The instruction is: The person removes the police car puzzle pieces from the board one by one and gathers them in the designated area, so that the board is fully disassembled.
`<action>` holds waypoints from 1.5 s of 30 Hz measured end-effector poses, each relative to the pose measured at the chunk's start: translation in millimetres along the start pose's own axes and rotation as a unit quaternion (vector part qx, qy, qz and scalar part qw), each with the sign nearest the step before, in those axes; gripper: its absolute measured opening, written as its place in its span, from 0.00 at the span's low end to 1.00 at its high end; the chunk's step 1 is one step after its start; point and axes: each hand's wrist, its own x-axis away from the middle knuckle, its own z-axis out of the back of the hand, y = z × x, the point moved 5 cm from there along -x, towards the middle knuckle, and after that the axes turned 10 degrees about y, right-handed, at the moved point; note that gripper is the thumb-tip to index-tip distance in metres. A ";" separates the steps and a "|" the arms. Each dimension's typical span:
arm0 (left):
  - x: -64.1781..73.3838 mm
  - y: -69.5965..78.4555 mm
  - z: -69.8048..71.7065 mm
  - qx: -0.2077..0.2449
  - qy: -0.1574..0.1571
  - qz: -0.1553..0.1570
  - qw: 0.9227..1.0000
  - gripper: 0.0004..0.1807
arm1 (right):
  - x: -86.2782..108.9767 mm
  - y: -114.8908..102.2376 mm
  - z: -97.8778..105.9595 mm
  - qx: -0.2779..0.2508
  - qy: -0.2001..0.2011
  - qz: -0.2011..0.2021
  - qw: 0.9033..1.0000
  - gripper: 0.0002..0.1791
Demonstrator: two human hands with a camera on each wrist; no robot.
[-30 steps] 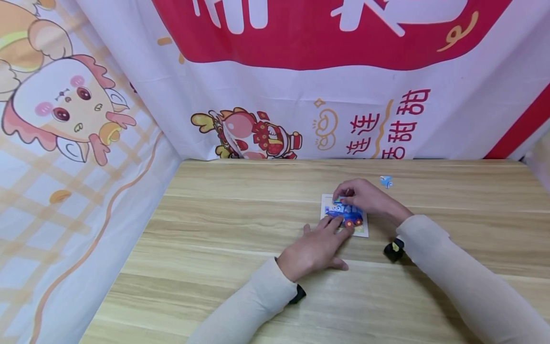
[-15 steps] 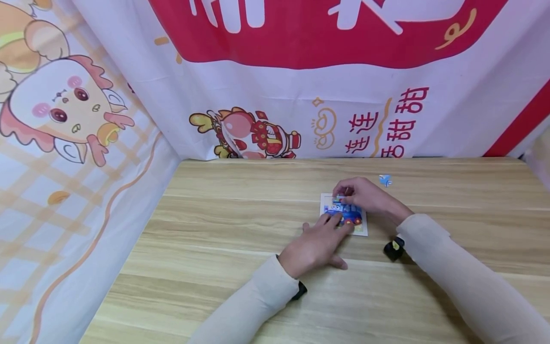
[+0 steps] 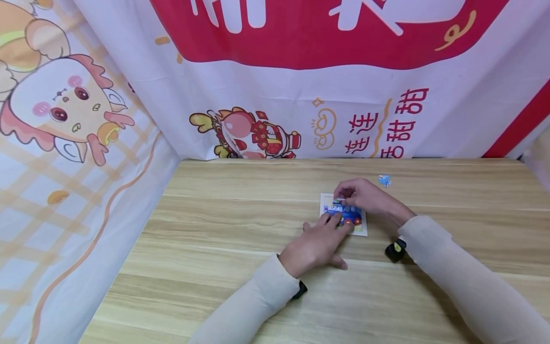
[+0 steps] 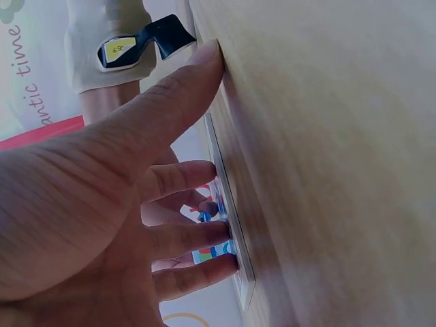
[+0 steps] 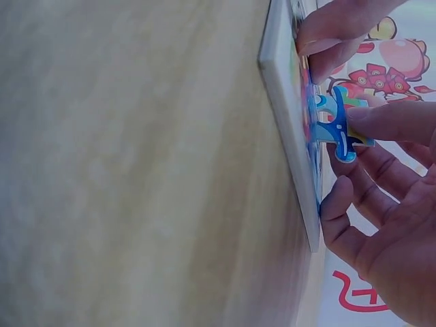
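A small jigsaw puzzle in a white-rimmed tray lies flat on the table, its picture a blue cartoon car with red and yellow wheels. My left hand rests fingertips on the near part of the puzzle, its fingers spread and fairly straight, thumb held apart. At the far side, my right hand pinches a blue and green jigsaw piece between thumb and fingers. That piece stands tilted on edge against the puzzle surface in the right wrist view. Part of the picture is hidden under the fingers.
A loose light-blue jigsaw piece lies on the wooden table beyond the right hand. Printed cloth hangs along the table's back edge, and another printed cloth stands at the left.
Very little differs. The pinched jigsaw piece has tipped slightly in my right hand, while my left hand stays in place on the puzzle.
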 end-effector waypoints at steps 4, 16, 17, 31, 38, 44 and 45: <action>0.3 0.0 0.0 -0.002 0.003 0.000 1.000 0.46 | 1.5 0.1 0.8 -0.005 0.003 0.002 1.000 0.13; -0.9 -1.1 -2.0 -0.005 -0.002 0.001 1.000 0.47 | 4.6 -2.9 9.5 0.023 0.043 0.012 0.999 0.12; -0.8 -1.1 -2.0 -0.004 -0.002 0.001 1.000 0.47 | 5.2 -1.6 11.0 0.025 0.045 0.007 0.999 0.12; 0.6 -0.6 -1.4 -0.010 -0.003 0.003 1.000 0.48 | 21.8 23.3 50.5 0.030 0.069 -0.051 0.996 0.12; 1.4 -0.8 -1.3 -0.015 0.001 0.004 1.000 0.49 | 28.7 36.6 73.4 0.044 0.086 -0.049 0.994 0.17; 1.7 -0.5 -0.8 -0.014 0.002 0.003 1.000 0.49 | 36.9 54.0 95.5 0.044 0.110 -0.075 0.990 0.17; 1.7 -0.4 -0.8 -0.014 0.001 0.003 1.000 0.49 | 38.4 57.6 99.5 0.044 0.115 -0.079 0.989 0.17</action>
